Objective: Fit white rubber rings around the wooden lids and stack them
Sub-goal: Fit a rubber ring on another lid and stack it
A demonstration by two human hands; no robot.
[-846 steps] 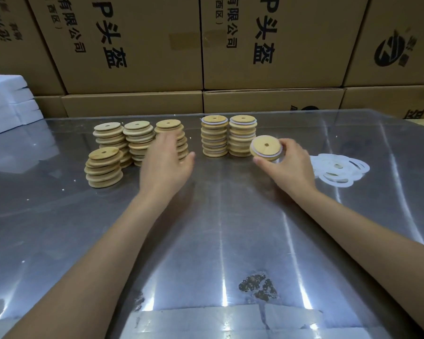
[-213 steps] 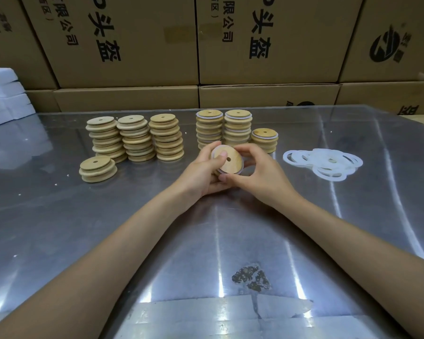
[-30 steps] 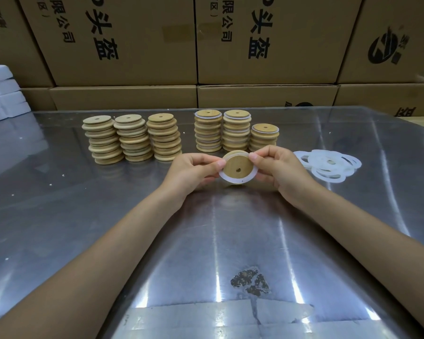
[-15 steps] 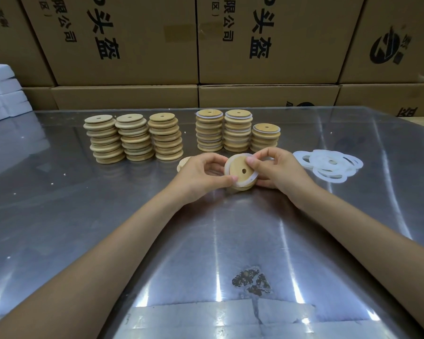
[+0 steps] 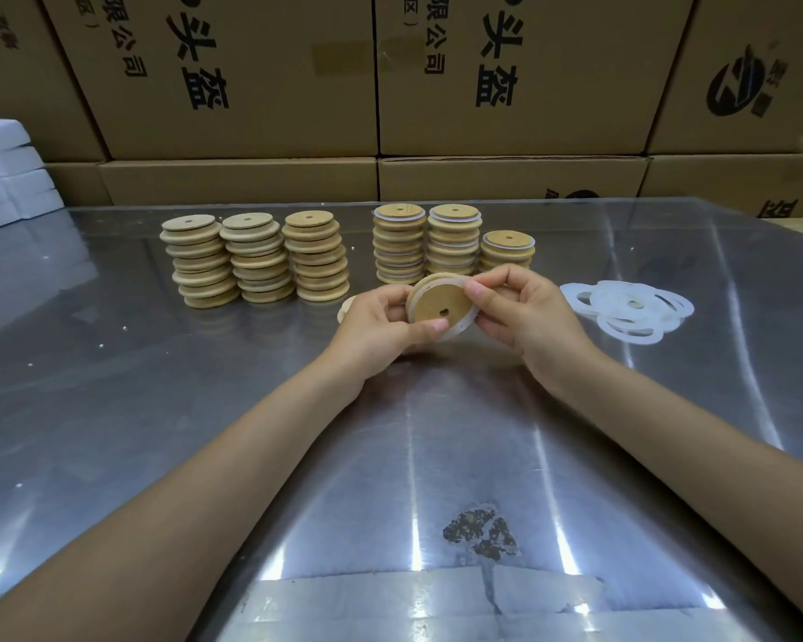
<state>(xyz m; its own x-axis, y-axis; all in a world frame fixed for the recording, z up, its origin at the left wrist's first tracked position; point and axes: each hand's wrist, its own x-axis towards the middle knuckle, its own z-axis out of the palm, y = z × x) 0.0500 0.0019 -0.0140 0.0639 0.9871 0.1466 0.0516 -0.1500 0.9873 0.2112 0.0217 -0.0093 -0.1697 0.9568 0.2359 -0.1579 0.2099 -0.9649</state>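
Note:
Both hands hold one wooden lid (image 5: 439,304) tilted toward me above the table, a white rubber ring (image 5: 461,330) around its rim. My left hand (image 5: 381,322) grips its left and lower edge with thumb and fingers. My right hand (image 5: 525,308) pinches its upper right edge. Three stacks of plain wooden lids (image 5: 253,257) stand at the back left. Three stacks of ringed lids (image 5: 453,238) stand behind my hands, the right one (image 5: 507,250) shorter. A pile of loose white rings (image 5: 629,308) lies to the right. Another lid (image 5: 345,308) peeks out behind my left hand.
The work surface is a shiny metal table (image 5: 205,410) with a worn patch (image 5: 478,532) near the front. Cardboard boxes (image 5: 260,71) line the back edge. White foam blocks (image 5: 5,173) sit at the far left.
The lid has tilted and turned between my hands over the last second. My right fingers have shifted to the upper right rim, and the ring sits closer around the lid.

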